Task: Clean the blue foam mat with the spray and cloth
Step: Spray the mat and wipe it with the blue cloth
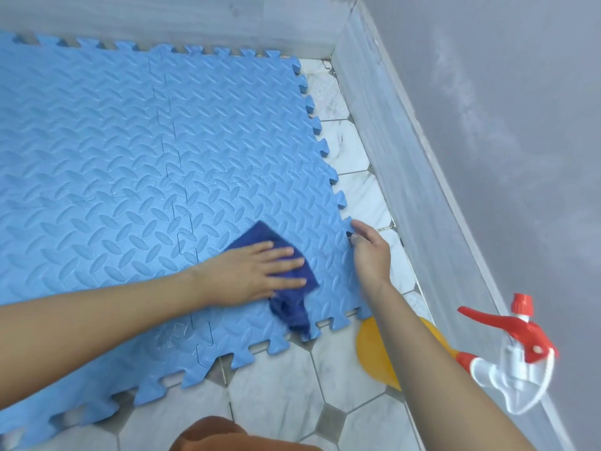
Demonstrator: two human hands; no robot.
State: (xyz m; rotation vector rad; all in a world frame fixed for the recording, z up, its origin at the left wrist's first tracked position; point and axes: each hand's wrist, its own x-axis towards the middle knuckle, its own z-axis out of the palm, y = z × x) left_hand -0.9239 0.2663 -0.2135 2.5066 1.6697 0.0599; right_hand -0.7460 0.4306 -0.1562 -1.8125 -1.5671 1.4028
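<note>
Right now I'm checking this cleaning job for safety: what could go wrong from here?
The spray bottle stands on the tiles beside the right forearm; a backward elbow sweep could topple it. The right hand pins only the blue foam mat's edge, so hard wiping by the left hand with the cloth might shift or separate the interlocking tiles.

soft even daylight, faint shadows, wide-angle bending at edges, slight blur.
</note>
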